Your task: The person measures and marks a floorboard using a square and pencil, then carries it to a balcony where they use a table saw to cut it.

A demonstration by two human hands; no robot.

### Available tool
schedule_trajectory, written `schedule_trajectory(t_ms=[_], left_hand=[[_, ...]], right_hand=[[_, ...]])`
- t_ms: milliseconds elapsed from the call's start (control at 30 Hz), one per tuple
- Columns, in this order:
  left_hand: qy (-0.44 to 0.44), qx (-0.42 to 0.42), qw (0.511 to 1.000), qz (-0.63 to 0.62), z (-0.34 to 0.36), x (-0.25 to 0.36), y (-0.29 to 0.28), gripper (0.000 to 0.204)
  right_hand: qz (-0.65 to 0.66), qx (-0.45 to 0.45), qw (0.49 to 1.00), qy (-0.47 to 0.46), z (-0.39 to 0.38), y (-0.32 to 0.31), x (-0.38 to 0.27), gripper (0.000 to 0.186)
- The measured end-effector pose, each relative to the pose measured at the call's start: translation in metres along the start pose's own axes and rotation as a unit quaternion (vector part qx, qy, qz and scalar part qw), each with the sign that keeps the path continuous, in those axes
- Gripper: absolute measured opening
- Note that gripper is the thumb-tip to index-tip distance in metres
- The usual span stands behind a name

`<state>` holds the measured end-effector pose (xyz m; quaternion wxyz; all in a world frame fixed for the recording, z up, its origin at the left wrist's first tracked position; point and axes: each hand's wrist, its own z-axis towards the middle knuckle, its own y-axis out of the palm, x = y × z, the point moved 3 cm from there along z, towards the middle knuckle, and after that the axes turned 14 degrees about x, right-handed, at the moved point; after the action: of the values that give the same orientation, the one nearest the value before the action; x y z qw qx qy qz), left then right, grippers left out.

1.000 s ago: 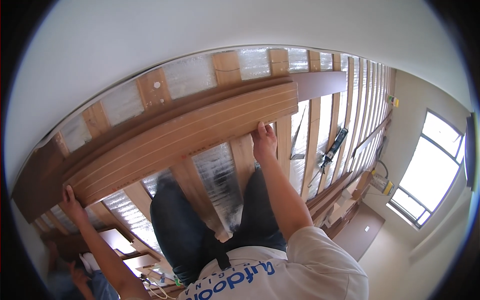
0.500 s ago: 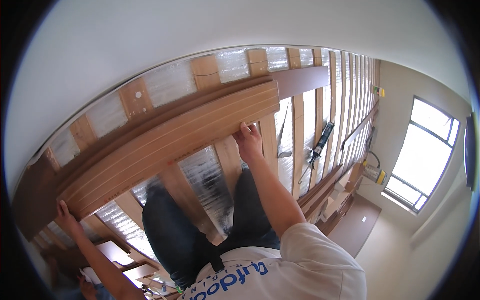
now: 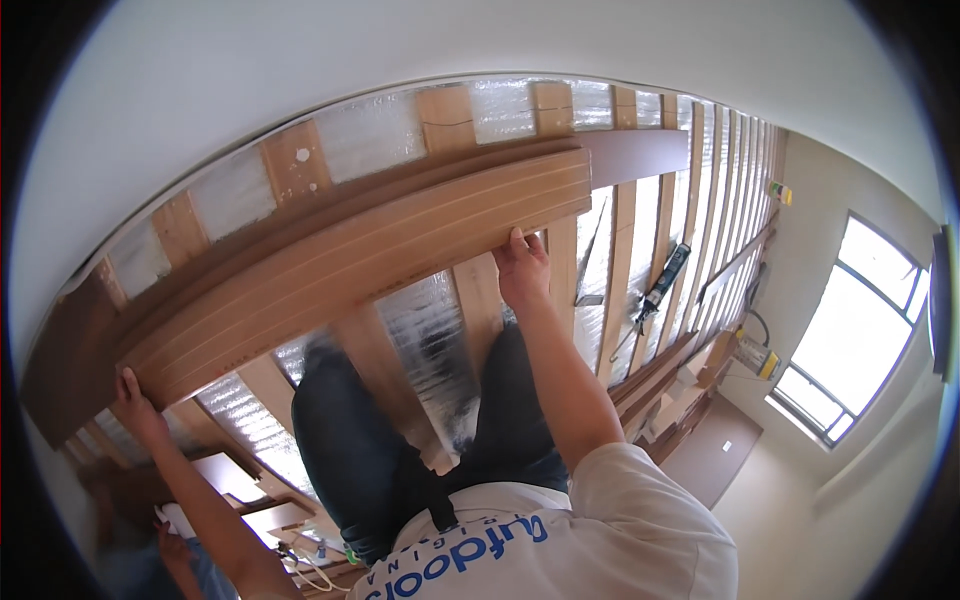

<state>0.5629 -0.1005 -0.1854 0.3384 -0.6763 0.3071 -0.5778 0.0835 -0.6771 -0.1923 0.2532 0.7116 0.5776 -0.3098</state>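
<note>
Both my hands grip a long brown plank with pale grooves (image 3: pixel 355 255): my left hand (image 3: pixel 140 410) at its lower left corner, my right hand (image 3: pixel 523 270) on its near edge toward the right end. The plank lies along darker brown boards (image 3: pixel 70 370), with a grey-brown board (image 3: pixel 635 152) reaching out past its right end. Beneath are pale wooden battens (image 3: pixel 565 305) over silver foil (image 3: pixel 410 325). My dark-trousered knees are on this framework, below the plank.
Right of my right hand lie a caulking gun (image 3: pixel 662 285) and a thin angled tool (image 3: pixel 590 298). Stacked boards (image 3: pixel 650 380), a yellow-and-grey machine (image 3: pixel 755 355) and a window (image 3: pixel 840 330) are farther right. Another person's hand (image 3: pixel 178 555) shows at lower left, beside some boards.
The view has shifted a little, first left, then back right and upward. My hands keep their grip, and the plank stays in about the same place against the boards.
</note>
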Motion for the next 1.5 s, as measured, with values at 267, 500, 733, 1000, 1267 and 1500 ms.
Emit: schedule_trajectory(t_ms=[267,500,733,1000,1267,1500], left_hand=[[-0.028,0.001,1.0,0.01,0.007,-0.027,-0.003,0.07],[-0.008,0.011,1.0,0.025,0.006,-0.023,-0.002,0.071],[-0.036,0.021,0.999,-0.001,0.002,-0.019,-0.002,0.073],[-0.029,0.025,0.999,-0.027,0.005,-0.027,-0.002,0.071],[-0.027,0.02,0.999,0.006,0.005,-0.026,-0.005,0.068],[-0.015,0.01,0.998,0.063,-0.001,-0.012,0.004,0.072]], right_hand=[[-0.012,0.003,1.0,0.021,-0.002,0.001,-0.002,0.024],[-0.037,-0.014,0.999,0.0,0.001,-0.001,-0.002,0.026],[-0.066,-0.006,0.998,-0.005,0.0,-0.004,-0.001,0.024],[-0.068,-0.002,0.998,-0.005,-0.002,0.0,-0.002,0.023],[-0.05,-0.009,0.999,-0.008,-0.002,-0.002,-0.002,0.022],[-0.034,-0.012,0.999,-0.006,0.002,-0.006,-0.003,0.024]])
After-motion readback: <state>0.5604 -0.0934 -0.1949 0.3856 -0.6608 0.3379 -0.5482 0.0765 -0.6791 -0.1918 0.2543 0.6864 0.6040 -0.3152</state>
